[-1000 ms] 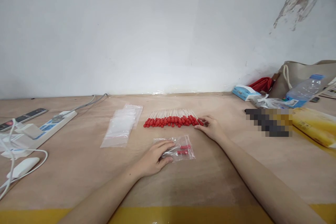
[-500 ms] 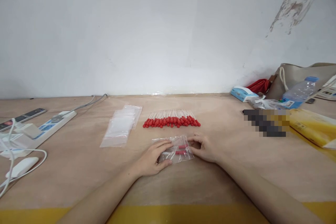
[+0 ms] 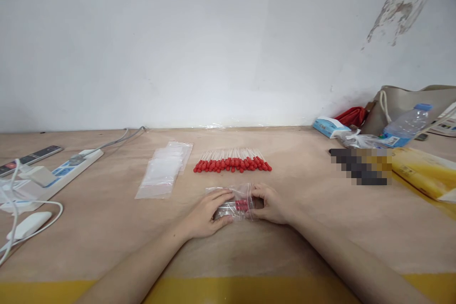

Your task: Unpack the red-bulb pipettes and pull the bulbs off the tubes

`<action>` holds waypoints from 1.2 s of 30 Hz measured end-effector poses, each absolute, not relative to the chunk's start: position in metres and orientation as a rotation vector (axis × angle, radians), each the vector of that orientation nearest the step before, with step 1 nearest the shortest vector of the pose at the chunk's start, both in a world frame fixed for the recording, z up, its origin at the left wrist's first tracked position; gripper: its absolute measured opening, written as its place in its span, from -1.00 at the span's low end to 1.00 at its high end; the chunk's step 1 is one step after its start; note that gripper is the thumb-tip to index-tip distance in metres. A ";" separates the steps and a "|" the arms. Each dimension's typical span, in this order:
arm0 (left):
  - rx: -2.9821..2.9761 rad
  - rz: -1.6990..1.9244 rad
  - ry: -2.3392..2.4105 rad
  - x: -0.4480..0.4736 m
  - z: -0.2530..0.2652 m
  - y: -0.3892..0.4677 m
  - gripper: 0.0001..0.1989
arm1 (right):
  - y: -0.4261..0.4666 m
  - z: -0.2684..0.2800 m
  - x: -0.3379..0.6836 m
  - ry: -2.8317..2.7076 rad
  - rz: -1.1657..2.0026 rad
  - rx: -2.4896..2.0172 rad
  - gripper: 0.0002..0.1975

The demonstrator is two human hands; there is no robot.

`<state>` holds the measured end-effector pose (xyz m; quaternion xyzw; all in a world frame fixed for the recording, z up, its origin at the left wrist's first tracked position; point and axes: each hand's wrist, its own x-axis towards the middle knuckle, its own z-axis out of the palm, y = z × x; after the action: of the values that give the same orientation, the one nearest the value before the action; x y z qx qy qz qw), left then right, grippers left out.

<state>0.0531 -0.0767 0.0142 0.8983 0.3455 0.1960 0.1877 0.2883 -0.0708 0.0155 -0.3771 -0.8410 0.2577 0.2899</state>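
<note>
A clear zip-lock bag (image 3: 228, 213) lies flat on the table between my hands. Inside it are red-tipped sticks (image 3: 242, 205), gathered close together. My left hand (image 3: 206, 213) rests on the bag's left part, fingers stretched and thumb apart, pressing it down. At the bag's right end, the fingers and thumb of my right hand (image 3: 270, 205) are curled round its edge near the red tips. Just beyond the bag lies a row of many white sticks with red heads (image 3: 233, 164), heads toward me.
Flat clear bags (image 3: 158, 173) are stacked on the left. Further left are a power strip (image 3: 76, 173), a remote (image 3: 32, 159) and white cables. On the right stand a blue tissue pack (image 3: 329, 127), a plastic bottle (image 3: 408, 126) and a yellow pack (image 3: 423, 173).
My right hand has moved slightly left over the bag's right end. The red tips inside, spread apart before, now sit together in one group. My left hand has stayed in place.
</note>
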 end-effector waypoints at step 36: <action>2.682 0.599 1.191 0.048 0.033 -0.072 -0.65 | -0.023 0.007 0.418 -1.048 0.886 -1.145 -0.69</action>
<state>0.0476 -0.0715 0.0327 0.8931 0.3965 0.1994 0.0735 0.4177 -0.0229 0.0070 -0.4991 -0.4572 0.3864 0.6266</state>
